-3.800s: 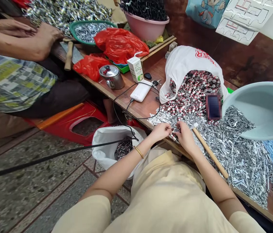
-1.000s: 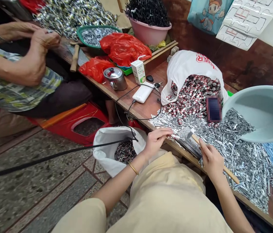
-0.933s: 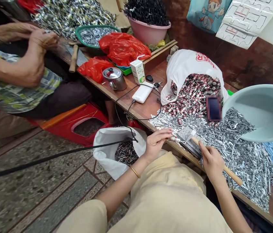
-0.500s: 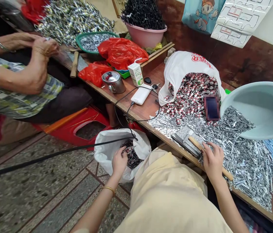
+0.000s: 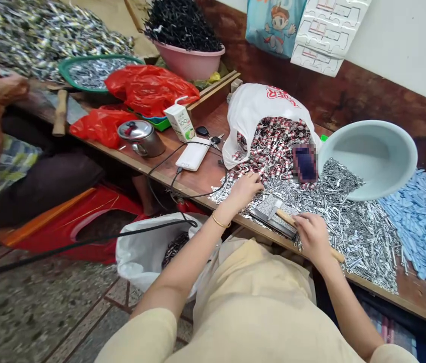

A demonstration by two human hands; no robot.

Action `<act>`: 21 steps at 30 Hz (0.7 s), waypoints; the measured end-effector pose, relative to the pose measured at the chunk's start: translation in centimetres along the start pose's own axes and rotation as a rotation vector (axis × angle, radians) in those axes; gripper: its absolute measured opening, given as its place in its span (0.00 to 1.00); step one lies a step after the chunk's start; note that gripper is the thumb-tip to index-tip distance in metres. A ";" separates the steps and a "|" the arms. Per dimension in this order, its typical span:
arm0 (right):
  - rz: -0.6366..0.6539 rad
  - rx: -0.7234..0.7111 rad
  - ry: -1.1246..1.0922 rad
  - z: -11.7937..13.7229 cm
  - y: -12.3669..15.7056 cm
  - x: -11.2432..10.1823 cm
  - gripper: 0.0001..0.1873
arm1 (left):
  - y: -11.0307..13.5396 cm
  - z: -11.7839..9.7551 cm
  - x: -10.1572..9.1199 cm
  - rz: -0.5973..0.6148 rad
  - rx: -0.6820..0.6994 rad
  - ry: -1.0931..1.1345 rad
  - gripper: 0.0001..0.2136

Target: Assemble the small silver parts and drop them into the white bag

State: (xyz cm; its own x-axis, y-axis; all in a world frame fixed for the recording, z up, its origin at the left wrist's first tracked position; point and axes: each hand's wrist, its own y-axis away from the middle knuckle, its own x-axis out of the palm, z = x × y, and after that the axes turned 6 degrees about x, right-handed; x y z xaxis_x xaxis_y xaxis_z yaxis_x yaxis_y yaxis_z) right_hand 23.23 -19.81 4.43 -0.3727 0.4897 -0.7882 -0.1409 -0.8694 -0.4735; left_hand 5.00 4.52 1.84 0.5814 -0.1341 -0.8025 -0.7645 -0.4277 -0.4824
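Head view: at a crowded wooden surface (image 5: 422,295), a person in a pale yellow top has the left hand (image 5: 245,192) at the near edge of a spill of red-and-silver pieces (image 5: 283,143), while the right hand (image 5: 314,234) holds a hammer (image 5: 286,217) over a speckled slab (image 5: 263,207). The right grip is closed around the wooden handle, whose end juts out beyond the palm. The left grip is partly curled, fingers bent toward the pile; the fingertips are half hidden, so whether they have hold of anything cannot be told. The red-and-silver pieces spread from the mouth of a white plastic bag (image 5: 248,103) and meet a carpet of loose silver parts (image 5: 364,242), which runs past the slab toward a tipped, pale basin (image 5: 382,176). The step in hand looks to be a pick-up, with the hammer at the ready. The next move seems to call for a light pinch on a single piece, drawn free of its neighbours, and the hammer head held clear of the fingers. Below, a white sack (image 5: 139,247) holds dark parts (image 5: 175,247).
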 end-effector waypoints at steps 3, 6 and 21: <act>-0.038 0.243 0.057 -6.0 0.1 -2.5 0.14 | 0.4 0.6 0.0 -0.341 -0.204 0.210 0.04; 0.047 0.429 0.211 -10.6 -1.4 -3.4 0.15 | 0.7 0.2 0.3 -0.630 -0.496 0.561 0.08; 0.147 0.451 0.334 -12.1 -4.3 -1.3 0.15 | 9.8 -4.5 1.6 -0.323 -0.456 0.673 0.13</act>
State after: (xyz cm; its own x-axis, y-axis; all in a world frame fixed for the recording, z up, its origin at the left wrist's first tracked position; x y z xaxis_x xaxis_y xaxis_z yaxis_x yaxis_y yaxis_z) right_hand 35.37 -15.95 2.72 -0.1183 0.2918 -0.9491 -0.5138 -0.8359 -0.1929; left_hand -0.33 -3.89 -2.56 0.9014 -0.3824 -0.2032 -0.4315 -0.8323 -0.3478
